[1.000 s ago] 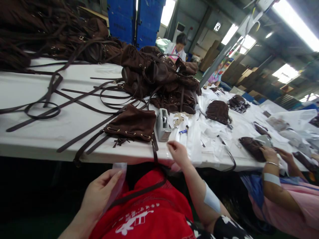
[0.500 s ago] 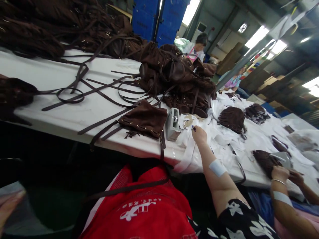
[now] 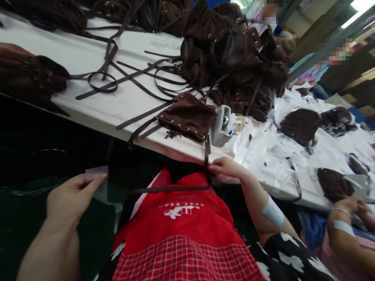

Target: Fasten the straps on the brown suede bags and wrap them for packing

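My left hand (image 3: 72, 197) is low at the left, below the table edge, with fingers closed on a small clear plastic bag (image 3: 98, 180). My right hand (image 3: 225, 167) is at the table's front edge, pinched on a dark brown strap (image 3: 206, 150) that hangs down from a brown suede pouch (image 3: 190, 116). The strap runs on across my red apron (image 3: 181, 218). A grey tape dispenser (image 3: 222, 125) stands just right of the pouch.
A heap of brown suede bags (image 3: 234, 58) and loose straps (image 3: 129, 78) covers the white table (image 3: 96, 105). White papers (image 3: 263, 148) and fringed brown pieces (image 3: 300, 125) lie to the right. A co-worker's hands (image 3: 348, 205) work at the far right; other people sit behind.
My right hand drew back from the papers by the tape dispenser to the table edge and pinched the hanging strap. My left hand with the bag came back into view. The camera tilted down.
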`<action>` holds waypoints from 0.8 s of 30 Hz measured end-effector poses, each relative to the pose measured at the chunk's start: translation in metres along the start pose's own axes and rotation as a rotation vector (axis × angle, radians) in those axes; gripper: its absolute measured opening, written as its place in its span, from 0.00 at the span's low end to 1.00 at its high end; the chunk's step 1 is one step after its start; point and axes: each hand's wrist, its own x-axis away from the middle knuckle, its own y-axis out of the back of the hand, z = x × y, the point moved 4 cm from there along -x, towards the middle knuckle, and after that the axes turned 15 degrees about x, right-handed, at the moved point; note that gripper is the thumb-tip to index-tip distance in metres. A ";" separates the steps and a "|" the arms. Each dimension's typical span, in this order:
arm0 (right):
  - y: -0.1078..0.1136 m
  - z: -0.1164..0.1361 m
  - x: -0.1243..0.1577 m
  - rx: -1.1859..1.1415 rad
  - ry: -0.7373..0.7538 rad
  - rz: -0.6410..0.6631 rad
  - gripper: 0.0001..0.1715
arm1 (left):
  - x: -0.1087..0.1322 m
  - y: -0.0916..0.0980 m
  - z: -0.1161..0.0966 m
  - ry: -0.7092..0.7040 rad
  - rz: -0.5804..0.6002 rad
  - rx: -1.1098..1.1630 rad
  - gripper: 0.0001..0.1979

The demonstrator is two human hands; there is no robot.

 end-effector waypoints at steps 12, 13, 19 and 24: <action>-0.092 0.056 0.002 0.356 0.147 0.294 0.06 | 0.021 0.016 -0.016 0.131 0.272 0.311 0.19; -0.082 0.064 0.002 0.285 0.221 0.310 0.08 | 0.024 0.016 -0.018 0.100 0.344 0.325 0.18; -0.029 0.160 0.003 0.120 0.594 0.261 0.16 | 0.060 -0.033 -0.071 -0.431 0.826 0.173 0.08; 0.000 0.219 0.007 0.132 0.726 0.016 0.13 | 0.075 -0.061 -0.087 -0.472 1.068 0.151 0.07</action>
